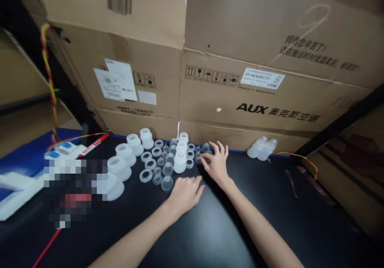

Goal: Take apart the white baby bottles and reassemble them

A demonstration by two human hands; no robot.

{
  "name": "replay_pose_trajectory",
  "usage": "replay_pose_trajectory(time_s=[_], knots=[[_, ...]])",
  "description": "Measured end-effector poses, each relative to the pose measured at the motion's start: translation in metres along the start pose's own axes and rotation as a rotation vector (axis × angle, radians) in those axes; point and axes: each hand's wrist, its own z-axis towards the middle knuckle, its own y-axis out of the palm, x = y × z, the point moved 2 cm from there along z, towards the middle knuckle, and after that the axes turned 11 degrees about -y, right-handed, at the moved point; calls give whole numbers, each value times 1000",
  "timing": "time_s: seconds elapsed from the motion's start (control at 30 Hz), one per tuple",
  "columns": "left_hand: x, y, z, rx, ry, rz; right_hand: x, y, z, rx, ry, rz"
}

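My left hand (185,195) is low over the black table, thumb and index finger apart, holding nothing that I can see. It is just right of the nearest clear dome cap (167,183). My right hand (216,165) reaches further back with its fingers spread; its thumb side is beside a small clear bottle nipple (198,159). Whether it touches that nipple or the cap behind it is unclear. Left of it, several white baby bottles (180,163) stand in a row. White collar rings (146,175), clear nipples (157,179) and dome caps lie in rows.
Larger frosted bottles (120,168) line the left side. More translucent bottles (261,149) rest at back right, with a thin screwdriver (291,183) nearer. Big cardboard boxes (222,96) wall off the back. A red marker (94,145) and white rack (27,192) are at left.
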Motion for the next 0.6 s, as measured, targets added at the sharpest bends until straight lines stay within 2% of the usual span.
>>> replay_pose_trajectory(time_s=[0.2,0.3,0.37,0.43,0.6], knots=[[-3,-1,1,15,-9,10,-6,4,-4,-18,-34,37],[-4,0,0,22,6,12,2,-8,2,87,-20,-9],[-4,0,0,27,19,0,23,-24,8,199,46,-88],[-6,0,0,33,24,-13,57,-43,11,298,170,-214],[-9,-1,1,39,26,-16,153,-86,-8,346,496,-497]])
